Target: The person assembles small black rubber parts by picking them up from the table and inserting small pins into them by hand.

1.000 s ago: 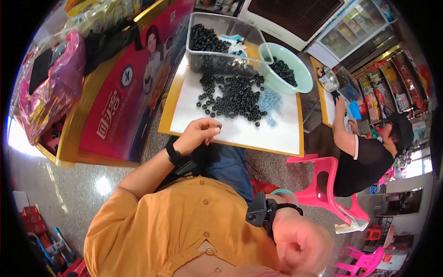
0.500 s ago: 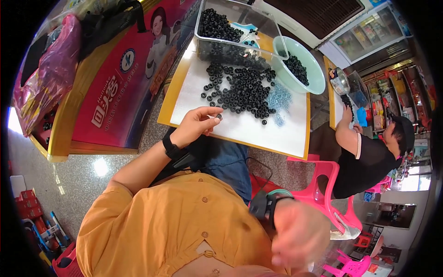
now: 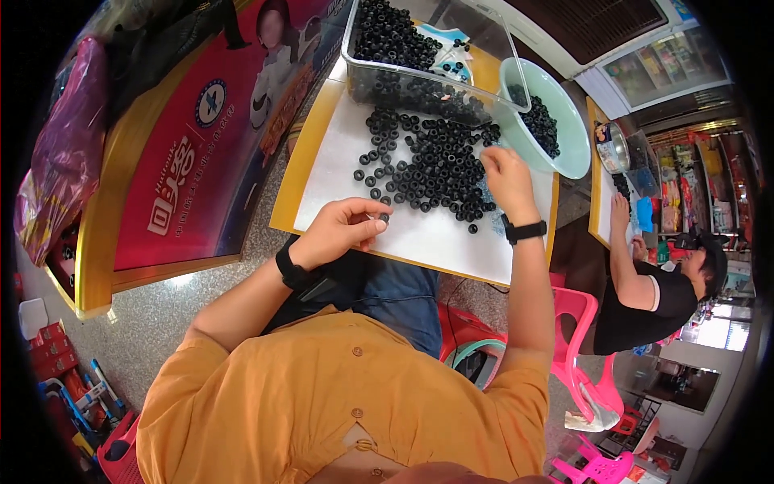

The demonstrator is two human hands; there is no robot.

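Note:
My left hand (image 3: 343,231) is over the near left part of the white tabletop (image 3: 322,177), with thumb and forefinger pinching a small black ring (image 3: 383,217). Reaching over the right side of the table, my right hand (image 3: 509,182) has its fingers drawn together at the edge of a pile of loose black rings (image 3: 435,165). Whatever its fingertips hold is hidden. Tiny pale blue beads (image 3: 497,223) lie scattered beneath and beside that hand, partly covered by it.
A clear plastic bin (image 3: 387,90) of black rings stands at the table's far side. Right of it sits a pale green bowl (image 3: 574,141) with more. A pink chair (image 3: 576,323) and a seated person (image 3: 653,298) are at the right; a red counter (image 3: 185,185) borders the left.
My right hand has swung from low beside my body up and forward to the ring pile. My left hand stays almost in place, still pinching the black ring.

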